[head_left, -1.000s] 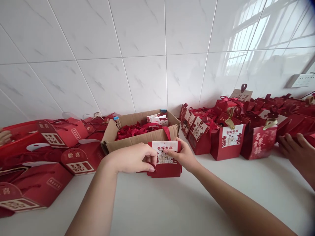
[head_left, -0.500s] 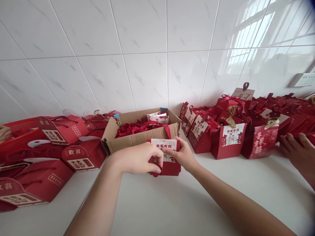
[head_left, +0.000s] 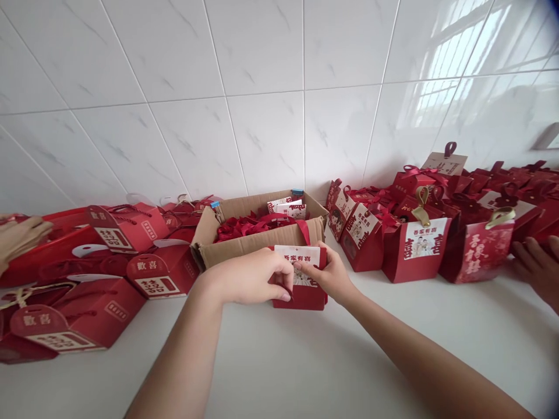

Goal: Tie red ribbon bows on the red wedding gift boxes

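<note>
In front of the cardboard carton, a red gift box point(head_left: 301, 299) with a white printed card on its front is held just over the white tabletop. My right hand point(head_left: 334, 276) grips its upper right edge, thumb on the card and fingers behind. My left hand point(head_left: 257, 279) bends across the box's left side, thumb and forefinger pinched together. A small dark red bit shows at those fingertips, too little to name. A dark red ribbon point(head_left: 303, 231) hangs over the carton's front wall, right above the box.
The open carton point(head_left: 244, 249) holds red ribbons and printed cards. Handled red boxes point(head_left: 159, 273) and a red basin point(head_left: 72, 235) stand left; several red gift boxes point(head_left: 414, 256) crowd the right. Other people's hands show at the left edge point(head_left: 21, 235) and right edge point(head_left: 539, 267).
The view has shifted slightly, so most things appear further right. A scalloped red tab under the box no longer shows. The other person's hand at left reaches further in.
</note>
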Tool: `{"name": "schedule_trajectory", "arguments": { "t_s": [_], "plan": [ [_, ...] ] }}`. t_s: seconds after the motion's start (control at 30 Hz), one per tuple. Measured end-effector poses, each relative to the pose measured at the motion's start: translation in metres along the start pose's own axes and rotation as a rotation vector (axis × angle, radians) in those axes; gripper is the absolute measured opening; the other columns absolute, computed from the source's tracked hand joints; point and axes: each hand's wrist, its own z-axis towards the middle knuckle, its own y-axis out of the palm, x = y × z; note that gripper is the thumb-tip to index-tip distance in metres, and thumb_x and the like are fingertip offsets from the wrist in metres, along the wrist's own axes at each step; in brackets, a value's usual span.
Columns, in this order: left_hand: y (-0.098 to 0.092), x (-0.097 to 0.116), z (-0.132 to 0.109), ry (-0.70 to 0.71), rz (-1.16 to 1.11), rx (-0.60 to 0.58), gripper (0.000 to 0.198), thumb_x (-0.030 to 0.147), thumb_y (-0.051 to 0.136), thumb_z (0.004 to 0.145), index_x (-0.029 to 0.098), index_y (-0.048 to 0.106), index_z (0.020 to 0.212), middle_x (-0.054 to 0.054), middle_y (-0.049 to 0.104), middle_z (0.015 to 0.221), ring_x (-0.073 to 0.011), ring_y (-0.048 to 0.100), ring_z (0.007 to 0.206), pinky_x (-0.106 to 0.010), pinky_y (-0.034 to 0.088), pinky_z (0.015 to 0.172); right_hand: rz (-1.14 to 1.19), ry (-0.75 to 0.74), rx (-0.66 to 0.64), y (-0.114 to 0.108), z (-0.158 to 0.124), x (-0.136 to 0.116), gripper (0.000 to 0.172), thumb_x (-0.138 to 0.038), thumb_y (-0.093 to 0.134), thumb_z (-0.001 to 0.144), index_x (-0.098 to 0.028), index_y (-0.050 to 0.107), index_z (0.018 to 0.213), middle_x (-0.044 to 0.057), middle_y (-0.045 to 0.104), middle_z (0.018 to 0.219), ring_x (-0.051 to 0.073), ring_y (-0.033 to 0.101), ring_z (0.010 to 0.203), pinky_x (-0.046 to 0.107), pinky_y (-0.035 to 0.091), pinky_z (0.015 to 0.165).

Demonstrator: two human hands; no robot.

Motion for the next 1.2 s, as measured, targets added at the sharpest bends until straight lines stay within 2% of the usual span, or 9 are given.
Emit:
{"name": "schedule_trajectory", "arguments": {
  "t_s": [0.1, 0.23, 0.33, 0.47, 0.57, 0.7, 0.87, 1.07, 1.2],
  "plan": [
    [-0.004, 0.002, -0.011, 0.016, 0.052, 0.177, 0.013, 0.025, 0.056, 0.082, 0.026, 0.068, 0.077, 0.004, 0.068, 0.078, -0.0137, 0.06, 0.068, -0.023, 0.042, 0.057, -0.027, -0.041, 0.029, 0.002, -0.001, 0.003, 0.033, -0.037, 0.075, 0.068, -0.02, 0.047, 0.074, -0.002, 0.06, 0.068, 0.015, 0.056, 0.062, 0.025, 0.046, 0.055],
    [-0.007, 0.008, -0.026, 0.359, 0.062, 0.505, 0.015, 0.017, 0.06, 0.084, 0.027, 0.071, 0.082, 0.004, 0.068, 0.078, -0.0118, 0.059, 0.077, -0.022, 0.045, 0.071, -0.099, -0.136, 0.063, 0.001, -0.001, -0.008, 0.029, -0.036, 0.073, 0.07, -0.019, 0.05, 0.072, 0.0, 0.063, 0.068, 0.016, 0.058, 0.063, 0.026, 0.046, 0.056],
    [-0.005, 0.015, -0.035, 0.612, 0.117, 0.678, 0.021, 0.007, 0.062, 0.081, 0.025, 0.072, 0.085, 0.002, 0.067, 0.075, -0.0112, 0.055, 0.076, -0.022, 0.045, 0.07, -0.103, -0.214, 0.068, -0.001, -0.006, -0.035, 0.024, -0.034, 0.071, 0.073, -0.019, 0.052, 0.075, 0.001, 0.065, 0.07, 0.016, 0.059, 0.063, 0.025, 0.047, 0.054],
    [0.002, 0.024, -0.045, 0.672, 0.232, 0.805, 0.028, -0.002, 0.062, 0.078, 0.023, 0.071, 0.088, 0.0, 0.064, 0.077, -0.0116, 0.05, 0.075, -0.023, 0.043, 0.066, -0.247, -0.407, 0.078, 0.0, -0.026, -0.077, 0.019, -0.025, 0.069, 0.076, -0.02, 0.052, 0.07, -0.003, 0.062, 0.061, 0.012, 0.055, 0.053, 0.021, 0.044, 0.046],
    [0.007, 0.027, -0.05, 0.658, 0.31, 0.848, 0.028, 0.0, 0.064, 0.077, 0.025, 0.071, 0.088, 0.0, 0.062, 0.077, -0.012, 0.048, 0.073, -0.025, 0.041, 0.065, -0.372, -0.565, 0.05, 0.002, -0.043, -0.094, 0.01, -0.019, 0.065, 0.078, -0.02, 0.056, 0.077, -0.001, 0.067, 0.069, 0.012, 0.059, 0.056, 0.02, 0.045, 0.046],
    [0.011, 0.028, -0.054, 0.636, 0.371, 0.882, 0.027, 0.003, 0.066, 0.076, 0.027, 0.072, 0.09, 0.0, 0.061, 0.077, -0.0123, 0.046, 0.071, -0.026, 0.039, 0.063, -0.425, -0.708, 0.032, 0.006, -0.053, -0.1, 0.013, -0.013, 0.065, 0.078, -0.021, 0.056, 0.083, 0.001, 0.071, 0.078, 0.013, 0.065, 0.065, 0.021, 0.051, 0.055],
    [0.011, 0.024, -0.059, 0.607, 0.368, 0.915, 0.029, 0.002, 0.068, 0.074, 0.026, 0.071, 0.09, 0.0, 0.059, 0.079, -0.012, 0.045, 0.072, -0.025, 0.039, 0.061, -0.467, -0.716, 0.037, 0.007, -0.054, -0.1, 0.013, -0.014, 0.066, 0.078, -0.021, 0.057, 0.084, 0.002, 0.071, 0.078, 0.014, 0.066, 0.066, 0.022, 0.052, 0.056],
    [0.008, 0.02, -0.056, 0.638, 0.335, 0.877, 0.033, 0.0, 0.067, 0.074, 0.028, 0.071, 0.092, 0.0, 0.06, 0.08, -0.0128, 0.046, 0.073, -0.026, 0.04, 0.062, -0.501, -0.7, 0.007, 0.008, -0.055, -0.098, 0.01, -0.017, 0.063, 0.081, -0.021, 0.058, 0.088, 0.003, 0.072, 0.08, 0.015, 0.066, 0.066, 0.023, 0.052, 0.056],
    [0.006, 0.018, -0.055, 0.678, 0.292, 0.917, 0.033, -0.001, 0.067, 0.074, 0.026, 0.072, 0.091, -0.001, 0.058, 0.078, -0.0117, 0.047, 0.071, -0.025, 0.041, 0.06, -0.484, -0.71, 0.021, 0.008, -0.056, -0.098, 0.01, -0.016, 0.063, 0.08, -0.021, 0.056, 0.086, 0.003, 0.071, 0.08, 0.015, 0.067, 0.069, 0.024, 0.054, 0.059]
  ]
}}
